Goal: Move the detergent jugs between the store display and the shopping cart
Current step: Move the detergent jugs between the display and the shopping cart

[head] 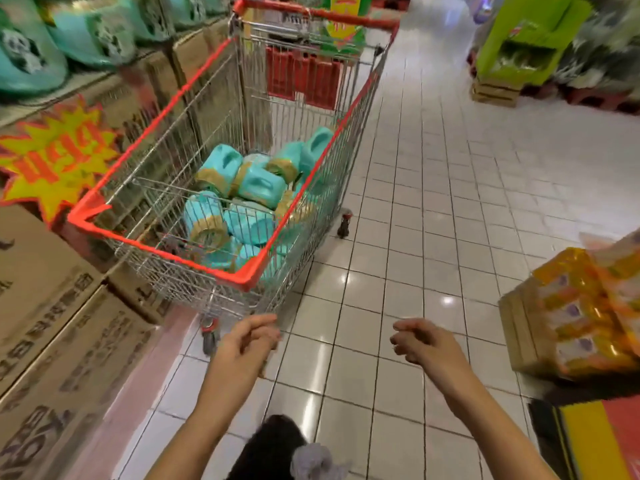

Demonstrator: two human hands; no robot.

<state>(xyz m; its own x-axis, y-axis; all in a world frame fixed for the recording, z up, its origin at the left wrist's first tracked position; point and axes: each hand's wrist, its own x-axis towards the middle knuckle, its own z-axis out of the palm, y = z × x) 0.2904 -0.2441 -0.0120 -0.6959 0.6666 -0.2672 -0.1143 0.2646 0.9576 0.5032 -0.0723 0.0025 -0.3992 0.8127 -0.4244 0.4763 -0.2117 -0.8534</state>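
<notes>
Head view: left hand [248, 341] and right hand [421, 344] hover loosely curled.

glossy white tile floor [450, 209] (ceiling lights reflected) — cardboard boxes [59, 334] left.

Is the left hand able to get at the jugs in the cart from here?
Probably yes. The left hand holds nothing, the cart is open on top, and the jugs lie uncovered; the hand must first clear the near rim.

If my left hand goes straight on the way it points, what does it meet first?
Probably the shopping cart: the left hand points at its near wire end, though depth is unclear.
</notes>
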